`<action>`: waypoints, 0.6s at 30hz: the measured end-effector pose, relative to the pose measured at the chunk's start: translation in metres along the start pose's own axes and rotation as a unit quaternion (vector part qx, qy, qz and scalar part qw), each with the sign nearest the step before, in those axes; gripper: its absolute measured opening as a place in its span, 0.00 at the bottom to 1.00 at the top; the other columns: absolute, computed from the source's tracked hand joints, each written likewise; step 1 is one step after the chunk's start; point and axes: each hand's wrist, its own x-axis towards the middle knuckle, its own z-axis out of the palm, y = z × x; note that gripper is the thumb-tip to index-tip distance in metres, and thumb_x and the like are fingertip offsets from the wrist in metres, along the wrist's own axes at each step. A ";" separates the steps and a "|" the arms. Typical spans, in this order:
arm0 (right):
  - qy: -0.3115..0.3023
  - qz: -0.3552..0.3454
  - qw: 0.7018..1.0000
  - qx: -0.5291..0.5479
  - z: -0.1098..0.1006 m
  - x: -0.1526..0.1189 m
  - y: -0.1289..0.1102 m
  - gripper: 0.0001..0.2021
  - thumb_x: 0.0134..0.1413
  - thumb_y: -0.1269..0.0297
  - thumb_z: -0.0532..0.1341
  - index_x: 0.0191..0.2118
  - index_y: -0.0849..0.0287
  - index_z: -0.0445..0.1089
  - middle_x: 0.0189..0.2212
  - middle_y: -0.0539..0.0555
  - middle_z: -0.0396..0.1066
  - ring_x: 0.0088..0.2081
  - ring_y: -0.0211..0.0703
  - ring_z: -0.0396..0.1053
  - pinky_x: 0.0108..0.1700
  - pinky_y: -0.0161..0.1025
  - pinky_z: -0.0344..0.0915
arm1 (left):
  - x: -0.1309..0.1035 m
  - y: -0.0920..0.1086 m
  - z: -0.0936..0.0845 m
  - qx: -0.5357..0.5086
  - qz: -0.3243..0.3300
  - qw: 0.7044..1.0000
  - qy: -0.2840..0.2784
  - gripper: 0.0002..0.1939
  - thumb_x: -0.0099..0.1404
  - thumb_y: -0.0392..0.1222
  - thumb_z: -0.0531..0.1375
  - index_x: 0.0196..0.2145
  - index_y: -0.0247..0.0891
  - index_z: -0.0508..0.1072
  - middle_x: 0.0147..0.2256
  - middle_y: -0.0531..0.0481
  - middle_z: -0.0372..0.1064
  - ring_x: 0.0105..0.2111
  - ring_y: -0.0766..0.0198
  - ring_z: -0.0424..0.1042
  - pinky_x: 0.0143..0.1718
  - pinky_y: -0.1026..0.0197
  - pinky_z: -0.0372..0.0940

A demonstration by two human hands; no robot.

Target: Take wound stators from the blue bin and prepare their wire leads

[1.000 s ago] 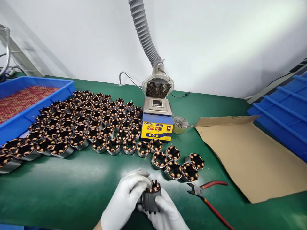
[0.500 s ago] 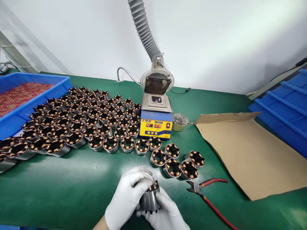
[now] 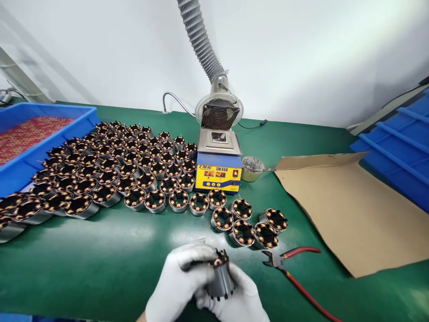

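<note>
A motor stator (image 3: 220, 279), a grey metal ring with copper windings and black insulating teeth, is held tilted close to the table's front. My white-gloved right hand (image 3: 243, 293) wraps around its right side and underside. My left hand (image 3: 182, 277), gloved too, is closed, with curled fingers and thumb at the stator's upper left rim. Motion blurs those fingertips, and anything pinched between them is hidden. Diagonal cutters (image 3: 275, 260) with red handles lie to the right of my hands. Several similar stators (image 3: 243, 232) stand just beyond.
Many more stators (image 3: 134, 199) crowd the left of the green table (image 3: 100, 259). Behind is a yellow-blue solder pot (image 3: 217, 172) beneath an exhaust hose (image 3: 201, 40), beside a small tub (image 3: 251, 174). A cardboard sheet (image 3: 351, 214) and blue crates (image 3: 402, 147) lie right; a blue bin (image 3: 90, 117) left.
Both hands and the stator have shifted slightly right. My left fingers have moved at the stator's top rim. The digits on the solder pot's display differ.
</note>
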 end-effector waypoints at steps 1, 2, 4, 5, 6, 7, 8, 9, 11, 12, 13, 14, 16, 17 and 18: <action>-0.013 0.007 1.000 -0.002 0.002 -0.002 -0.001 0.23 0.46 0.45 0.60 0.40 0.59 0.71 0.32 0.58 0.74 0.32 0.50 0.71 0.37 0.48 0.65 | 0.003 0.003 0.002 -0.041 0.001 0.998 0.043 0.02 0.45 0.37 0.63 0.21 0.38 0.75 0.25 0.52 0.72 0.28 0.60 0.71 0.32 0.62 0.68; -0.024 0.014 1.000 -0.001 0.005 -0.004 -0.002 0.23 0.46 0.46 0.61 0.41 0.61 0.71 0.31 0.59 0.74 0.30 0.48 0.71 0.36 0.46 0.65 | 0.006 0.006 0.002 -0.086 0.010 0.993 0.086 0.05 0.48 0.40 0.63 0.18 0.38 0.73 0.21 0.53 0.70 0.23 0.64 0.69 0.28 0.64 0.66; -0.042 0.024 0.999 0.014 0.012 -0.006 -0.004 0.24 0.45 0.49 0.63 0.44 0.62 0.70 0.32 0.59 0.74 0.30 0.46 0.72 0.34 0.42 0.64 | 0.009 0.009 -0.002 -0.173 0.046 0.974 0.138 0.09 0.50 0.45 0.65 0.21 0.37 0.73 0.20 0.53 0.68 0.23 0.67 0.67 0.27 0.66 0.64; -0.046 0.021 0.998 0.024 0.016 -0.006 -0.005 0.25 0.45 0.50 0.63 0.46 0.62 0.69 0.32 0.59 0.74 0.30 0.46 0.72 0.34 0.41 0.64 | 0.009 0.010 -0.004 -0.199 0.048 0.969 0.136 0.09 0.50 0.45 0.65 0.25 0.37 0.74 0.23 0.52 0.71 0.25 0.66 0.68 0.29 0.66 0.65; -0.046 0.014 0.998 0.030 0.020 -0.005 -0.006 0.25 0.46 0.51 0.63 0.48 0.60 0.69 0.33 0.59 0.74 0.31 0.46 0.72 0.35 0.41 0.64 | 0.009 0.011 -0.005 -0.205 0.033 0.971 0.116 0.11 0.48 0.44 0.66 0.30 0.38 0.75 0.26 0.51 0.73 0.28 0.64 0.70 0.30 0.65 0.65; -0.042 -0.001 0.999 0.032 0.025 -0.004 -0.006 0.24 0.46 0.51 0.63 0.48 0.59 0.68 0.35 0.59 0.74 0.33 0.46 0.73 0.36 0.41 0.65 | 0.007 0.011 -0.006 -0.190 0.015 0.978 0.083 0.15 0.46 0.41 0.67 0.34 0.39 0.76 0.29 0.50 0.74 0.30 0.62 0.71 0.30 0.64 0.66; -0.032 -0.026 0.999 0.028 0.029 -0.003 -0.006 0.23 0.46 0.52 0.64 0.48 0.57 0.69 0.38 0.59 0.74 0.36 0.48 0.73 0.39 0.43 0.65 | 0.005 0.012 -0.006 -0.160 -0.002 0.986 0.048 0.16 0.43 0.38 0.67 0.34 0.38 0.76 0.30 0.49 0.75 0.31 0.61 0.71 0.31 0.63 0.66; -0.016 -0.059 0.998 0.012 0.032 -0.002 -0.005 0.22 0.46 0.53 0.65 0.47 0.56 0.69 0.42 0.59 0.73 0.41 0.49 0.72 0.43 0.44 0.65 | 0.003 0.012 -0.005 -0.124 -0.013 0.992 0.024 0.15 0.42 0.35 0.66 0.32 0.38 0.77 0.29 0.49 0.75 0.30 0.60 0.71 0.30 0.63 0.66; 0.034 -0.123 0.990 -0.054 0.037 -0.001 -0.002 0.23 0.41 0.56 0.67 0.47 0.53 0.69 0.49 0.57 0.69 0.51 0.52 0.66 0.52 0.46 0.60 | 0.001 0.011 -0.003 -0.080 -0.005 0.996 0.033 0.05 0.41 0.33 0.64 0.21 0.37 0.76 0.22 0.51 0.73 0.24 0.63 0.70 0.27 0.64 0.65; 0.071 -0.145 0.982 -0.102 0.037 0.000 0.000 0.25 0.39 0.59 0.68 0.48 0.52 0.68 0.51 0.56 0.68 0.54 0.52 0.62 0.56 0.46 0.57 | 0.002 0.010 -0.003 -0.080 0.007 0.995 0.058 0.01 0.43 0.35 0.64 0.18 0.36 0.75 0.19 0.51 0.71 0.22 0.64 0.68 0.27 0.65 0.64; 0.115 -0.157 0.968 -0.158 0.037 0.000 0.003 0.27 0.35 0.64 0.68 0.48 0.52 0.68 0.52 0.55 0.68 0.56 0.52 0.61 0.57 0.45 0.55 | 0.003 0.010 -0.005 -0.098 0.014 0.991 0.086 0.03 0.45 0.37 0.64 0.18 0.36 0.74 0.18 0.52 0.70 0.21 0.65 0.68 0.26 0.65 0.64; 0.163 -0.162 0.949 -0.215 0.036 0.001 0.006 0.29 0.32 0.68 0.67 0.48 0.52 0.67 0.51 0.54 0.68 0.56 0.52 0.61 0.57 0.45 0.55 | 0.004 0.009 -0.008 -0.127 0.018 0.985 0.115 0.04 0.47 0.40 0.65 0.21 0.37 0.74 0.19 0.53 0.70 0.22 0.66 0.68 0.27 0.65 0.65; 0.243 -0.179 0.903 -0.306 0.033 0.004 0.013 0.31 0.28 0.74 0.66 0.47 0.51 0.67 0.50 0.54 0.68 0.54 0.54 0.62 0.56 0.46 0.56 | 0.006 0.008 -0.015 -0.176 0.042 0.973 0.143 0.11 0.52 0.46 0.65 0.32 0.38 0.75 0.28 0.52 0.75 0.31 0.64 0.72 0.37 0.64 0.66; 0.268 -0.200 0.879 -0.339 0.032 0.006 0.016 0.31 0.27 0.75 0.65 0.45 0.51 0.67 0.49 0.54 0.68 0.54 0.55 0.62 0.56 0.46 0.57 | 0.007 0.008 -0.018 -0.183 0.047 0.974 0.129 0.16 0.54 0.49 0.64 0.39 0.40 0.74 0.35 0.50 0.76 0.39 0.62 0.72 0.44 0.62 0.65; 0.280 -0.228 0.857 -0.367 0.031 0.010 0.019 0.29 0.27 0.75 0.65 0.43 0.51 0.67 0.49 0.55 0.69 0.53 0.55 0.62 0.55 0.47 0.57 | 0.007 0.009 -0.019 -0.170 0.040 0.980 0.092 0.22 0.54 0.50 0.64 0.46 0.41 0.71 0.42 0.48 0.74 0.46 0.59 0.70 0.49 0.60 0.63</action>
